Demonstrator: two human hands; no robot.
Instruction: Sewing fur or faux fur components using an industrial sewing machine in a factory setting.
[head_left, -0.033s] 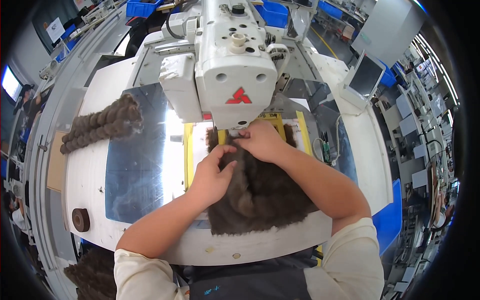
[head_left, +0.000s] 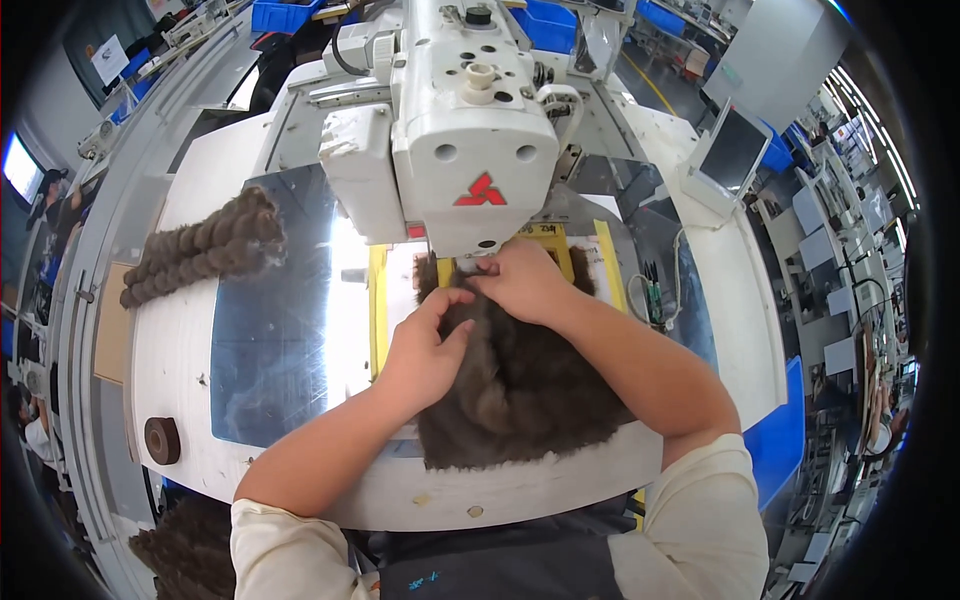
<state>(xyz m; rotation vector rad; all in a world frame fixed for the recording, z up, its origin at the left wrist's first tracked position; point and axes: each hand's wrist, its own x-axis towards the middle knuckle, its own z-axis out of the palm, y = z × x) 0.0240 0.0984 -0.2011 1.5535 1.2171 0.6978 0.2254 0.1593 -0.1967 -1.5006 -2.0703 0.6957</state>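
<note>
A dark brown fur piece [head_left: 545,400] lies under the white sewing machine head [head_left: 480,160] and hangs toward the table's front edge. My right hand [head_left: 525,285] is close below the head, with thumb and fingers pinched on the fur's upper part. To its left, my left hand [head_left: 425,345] rests against the fur, thumb and forefinger apart and curved, nothing seen between them. A yellow-edged frame [head_left: 378,310] surrounds the upper part of the fur. The needle area is hidden behind the head and my right hand.
Another rolled brown fur [head_left: 205,245] lies on the left of the table, above a brown tape roll [head_left: 161,440]. At right are a small screen [head_left: 733,155] and slim green-and-dark tools [head_left: 653,290] beside a white cable. More fur [head_left: 185,545] hangs below the table at lower left.
</note>
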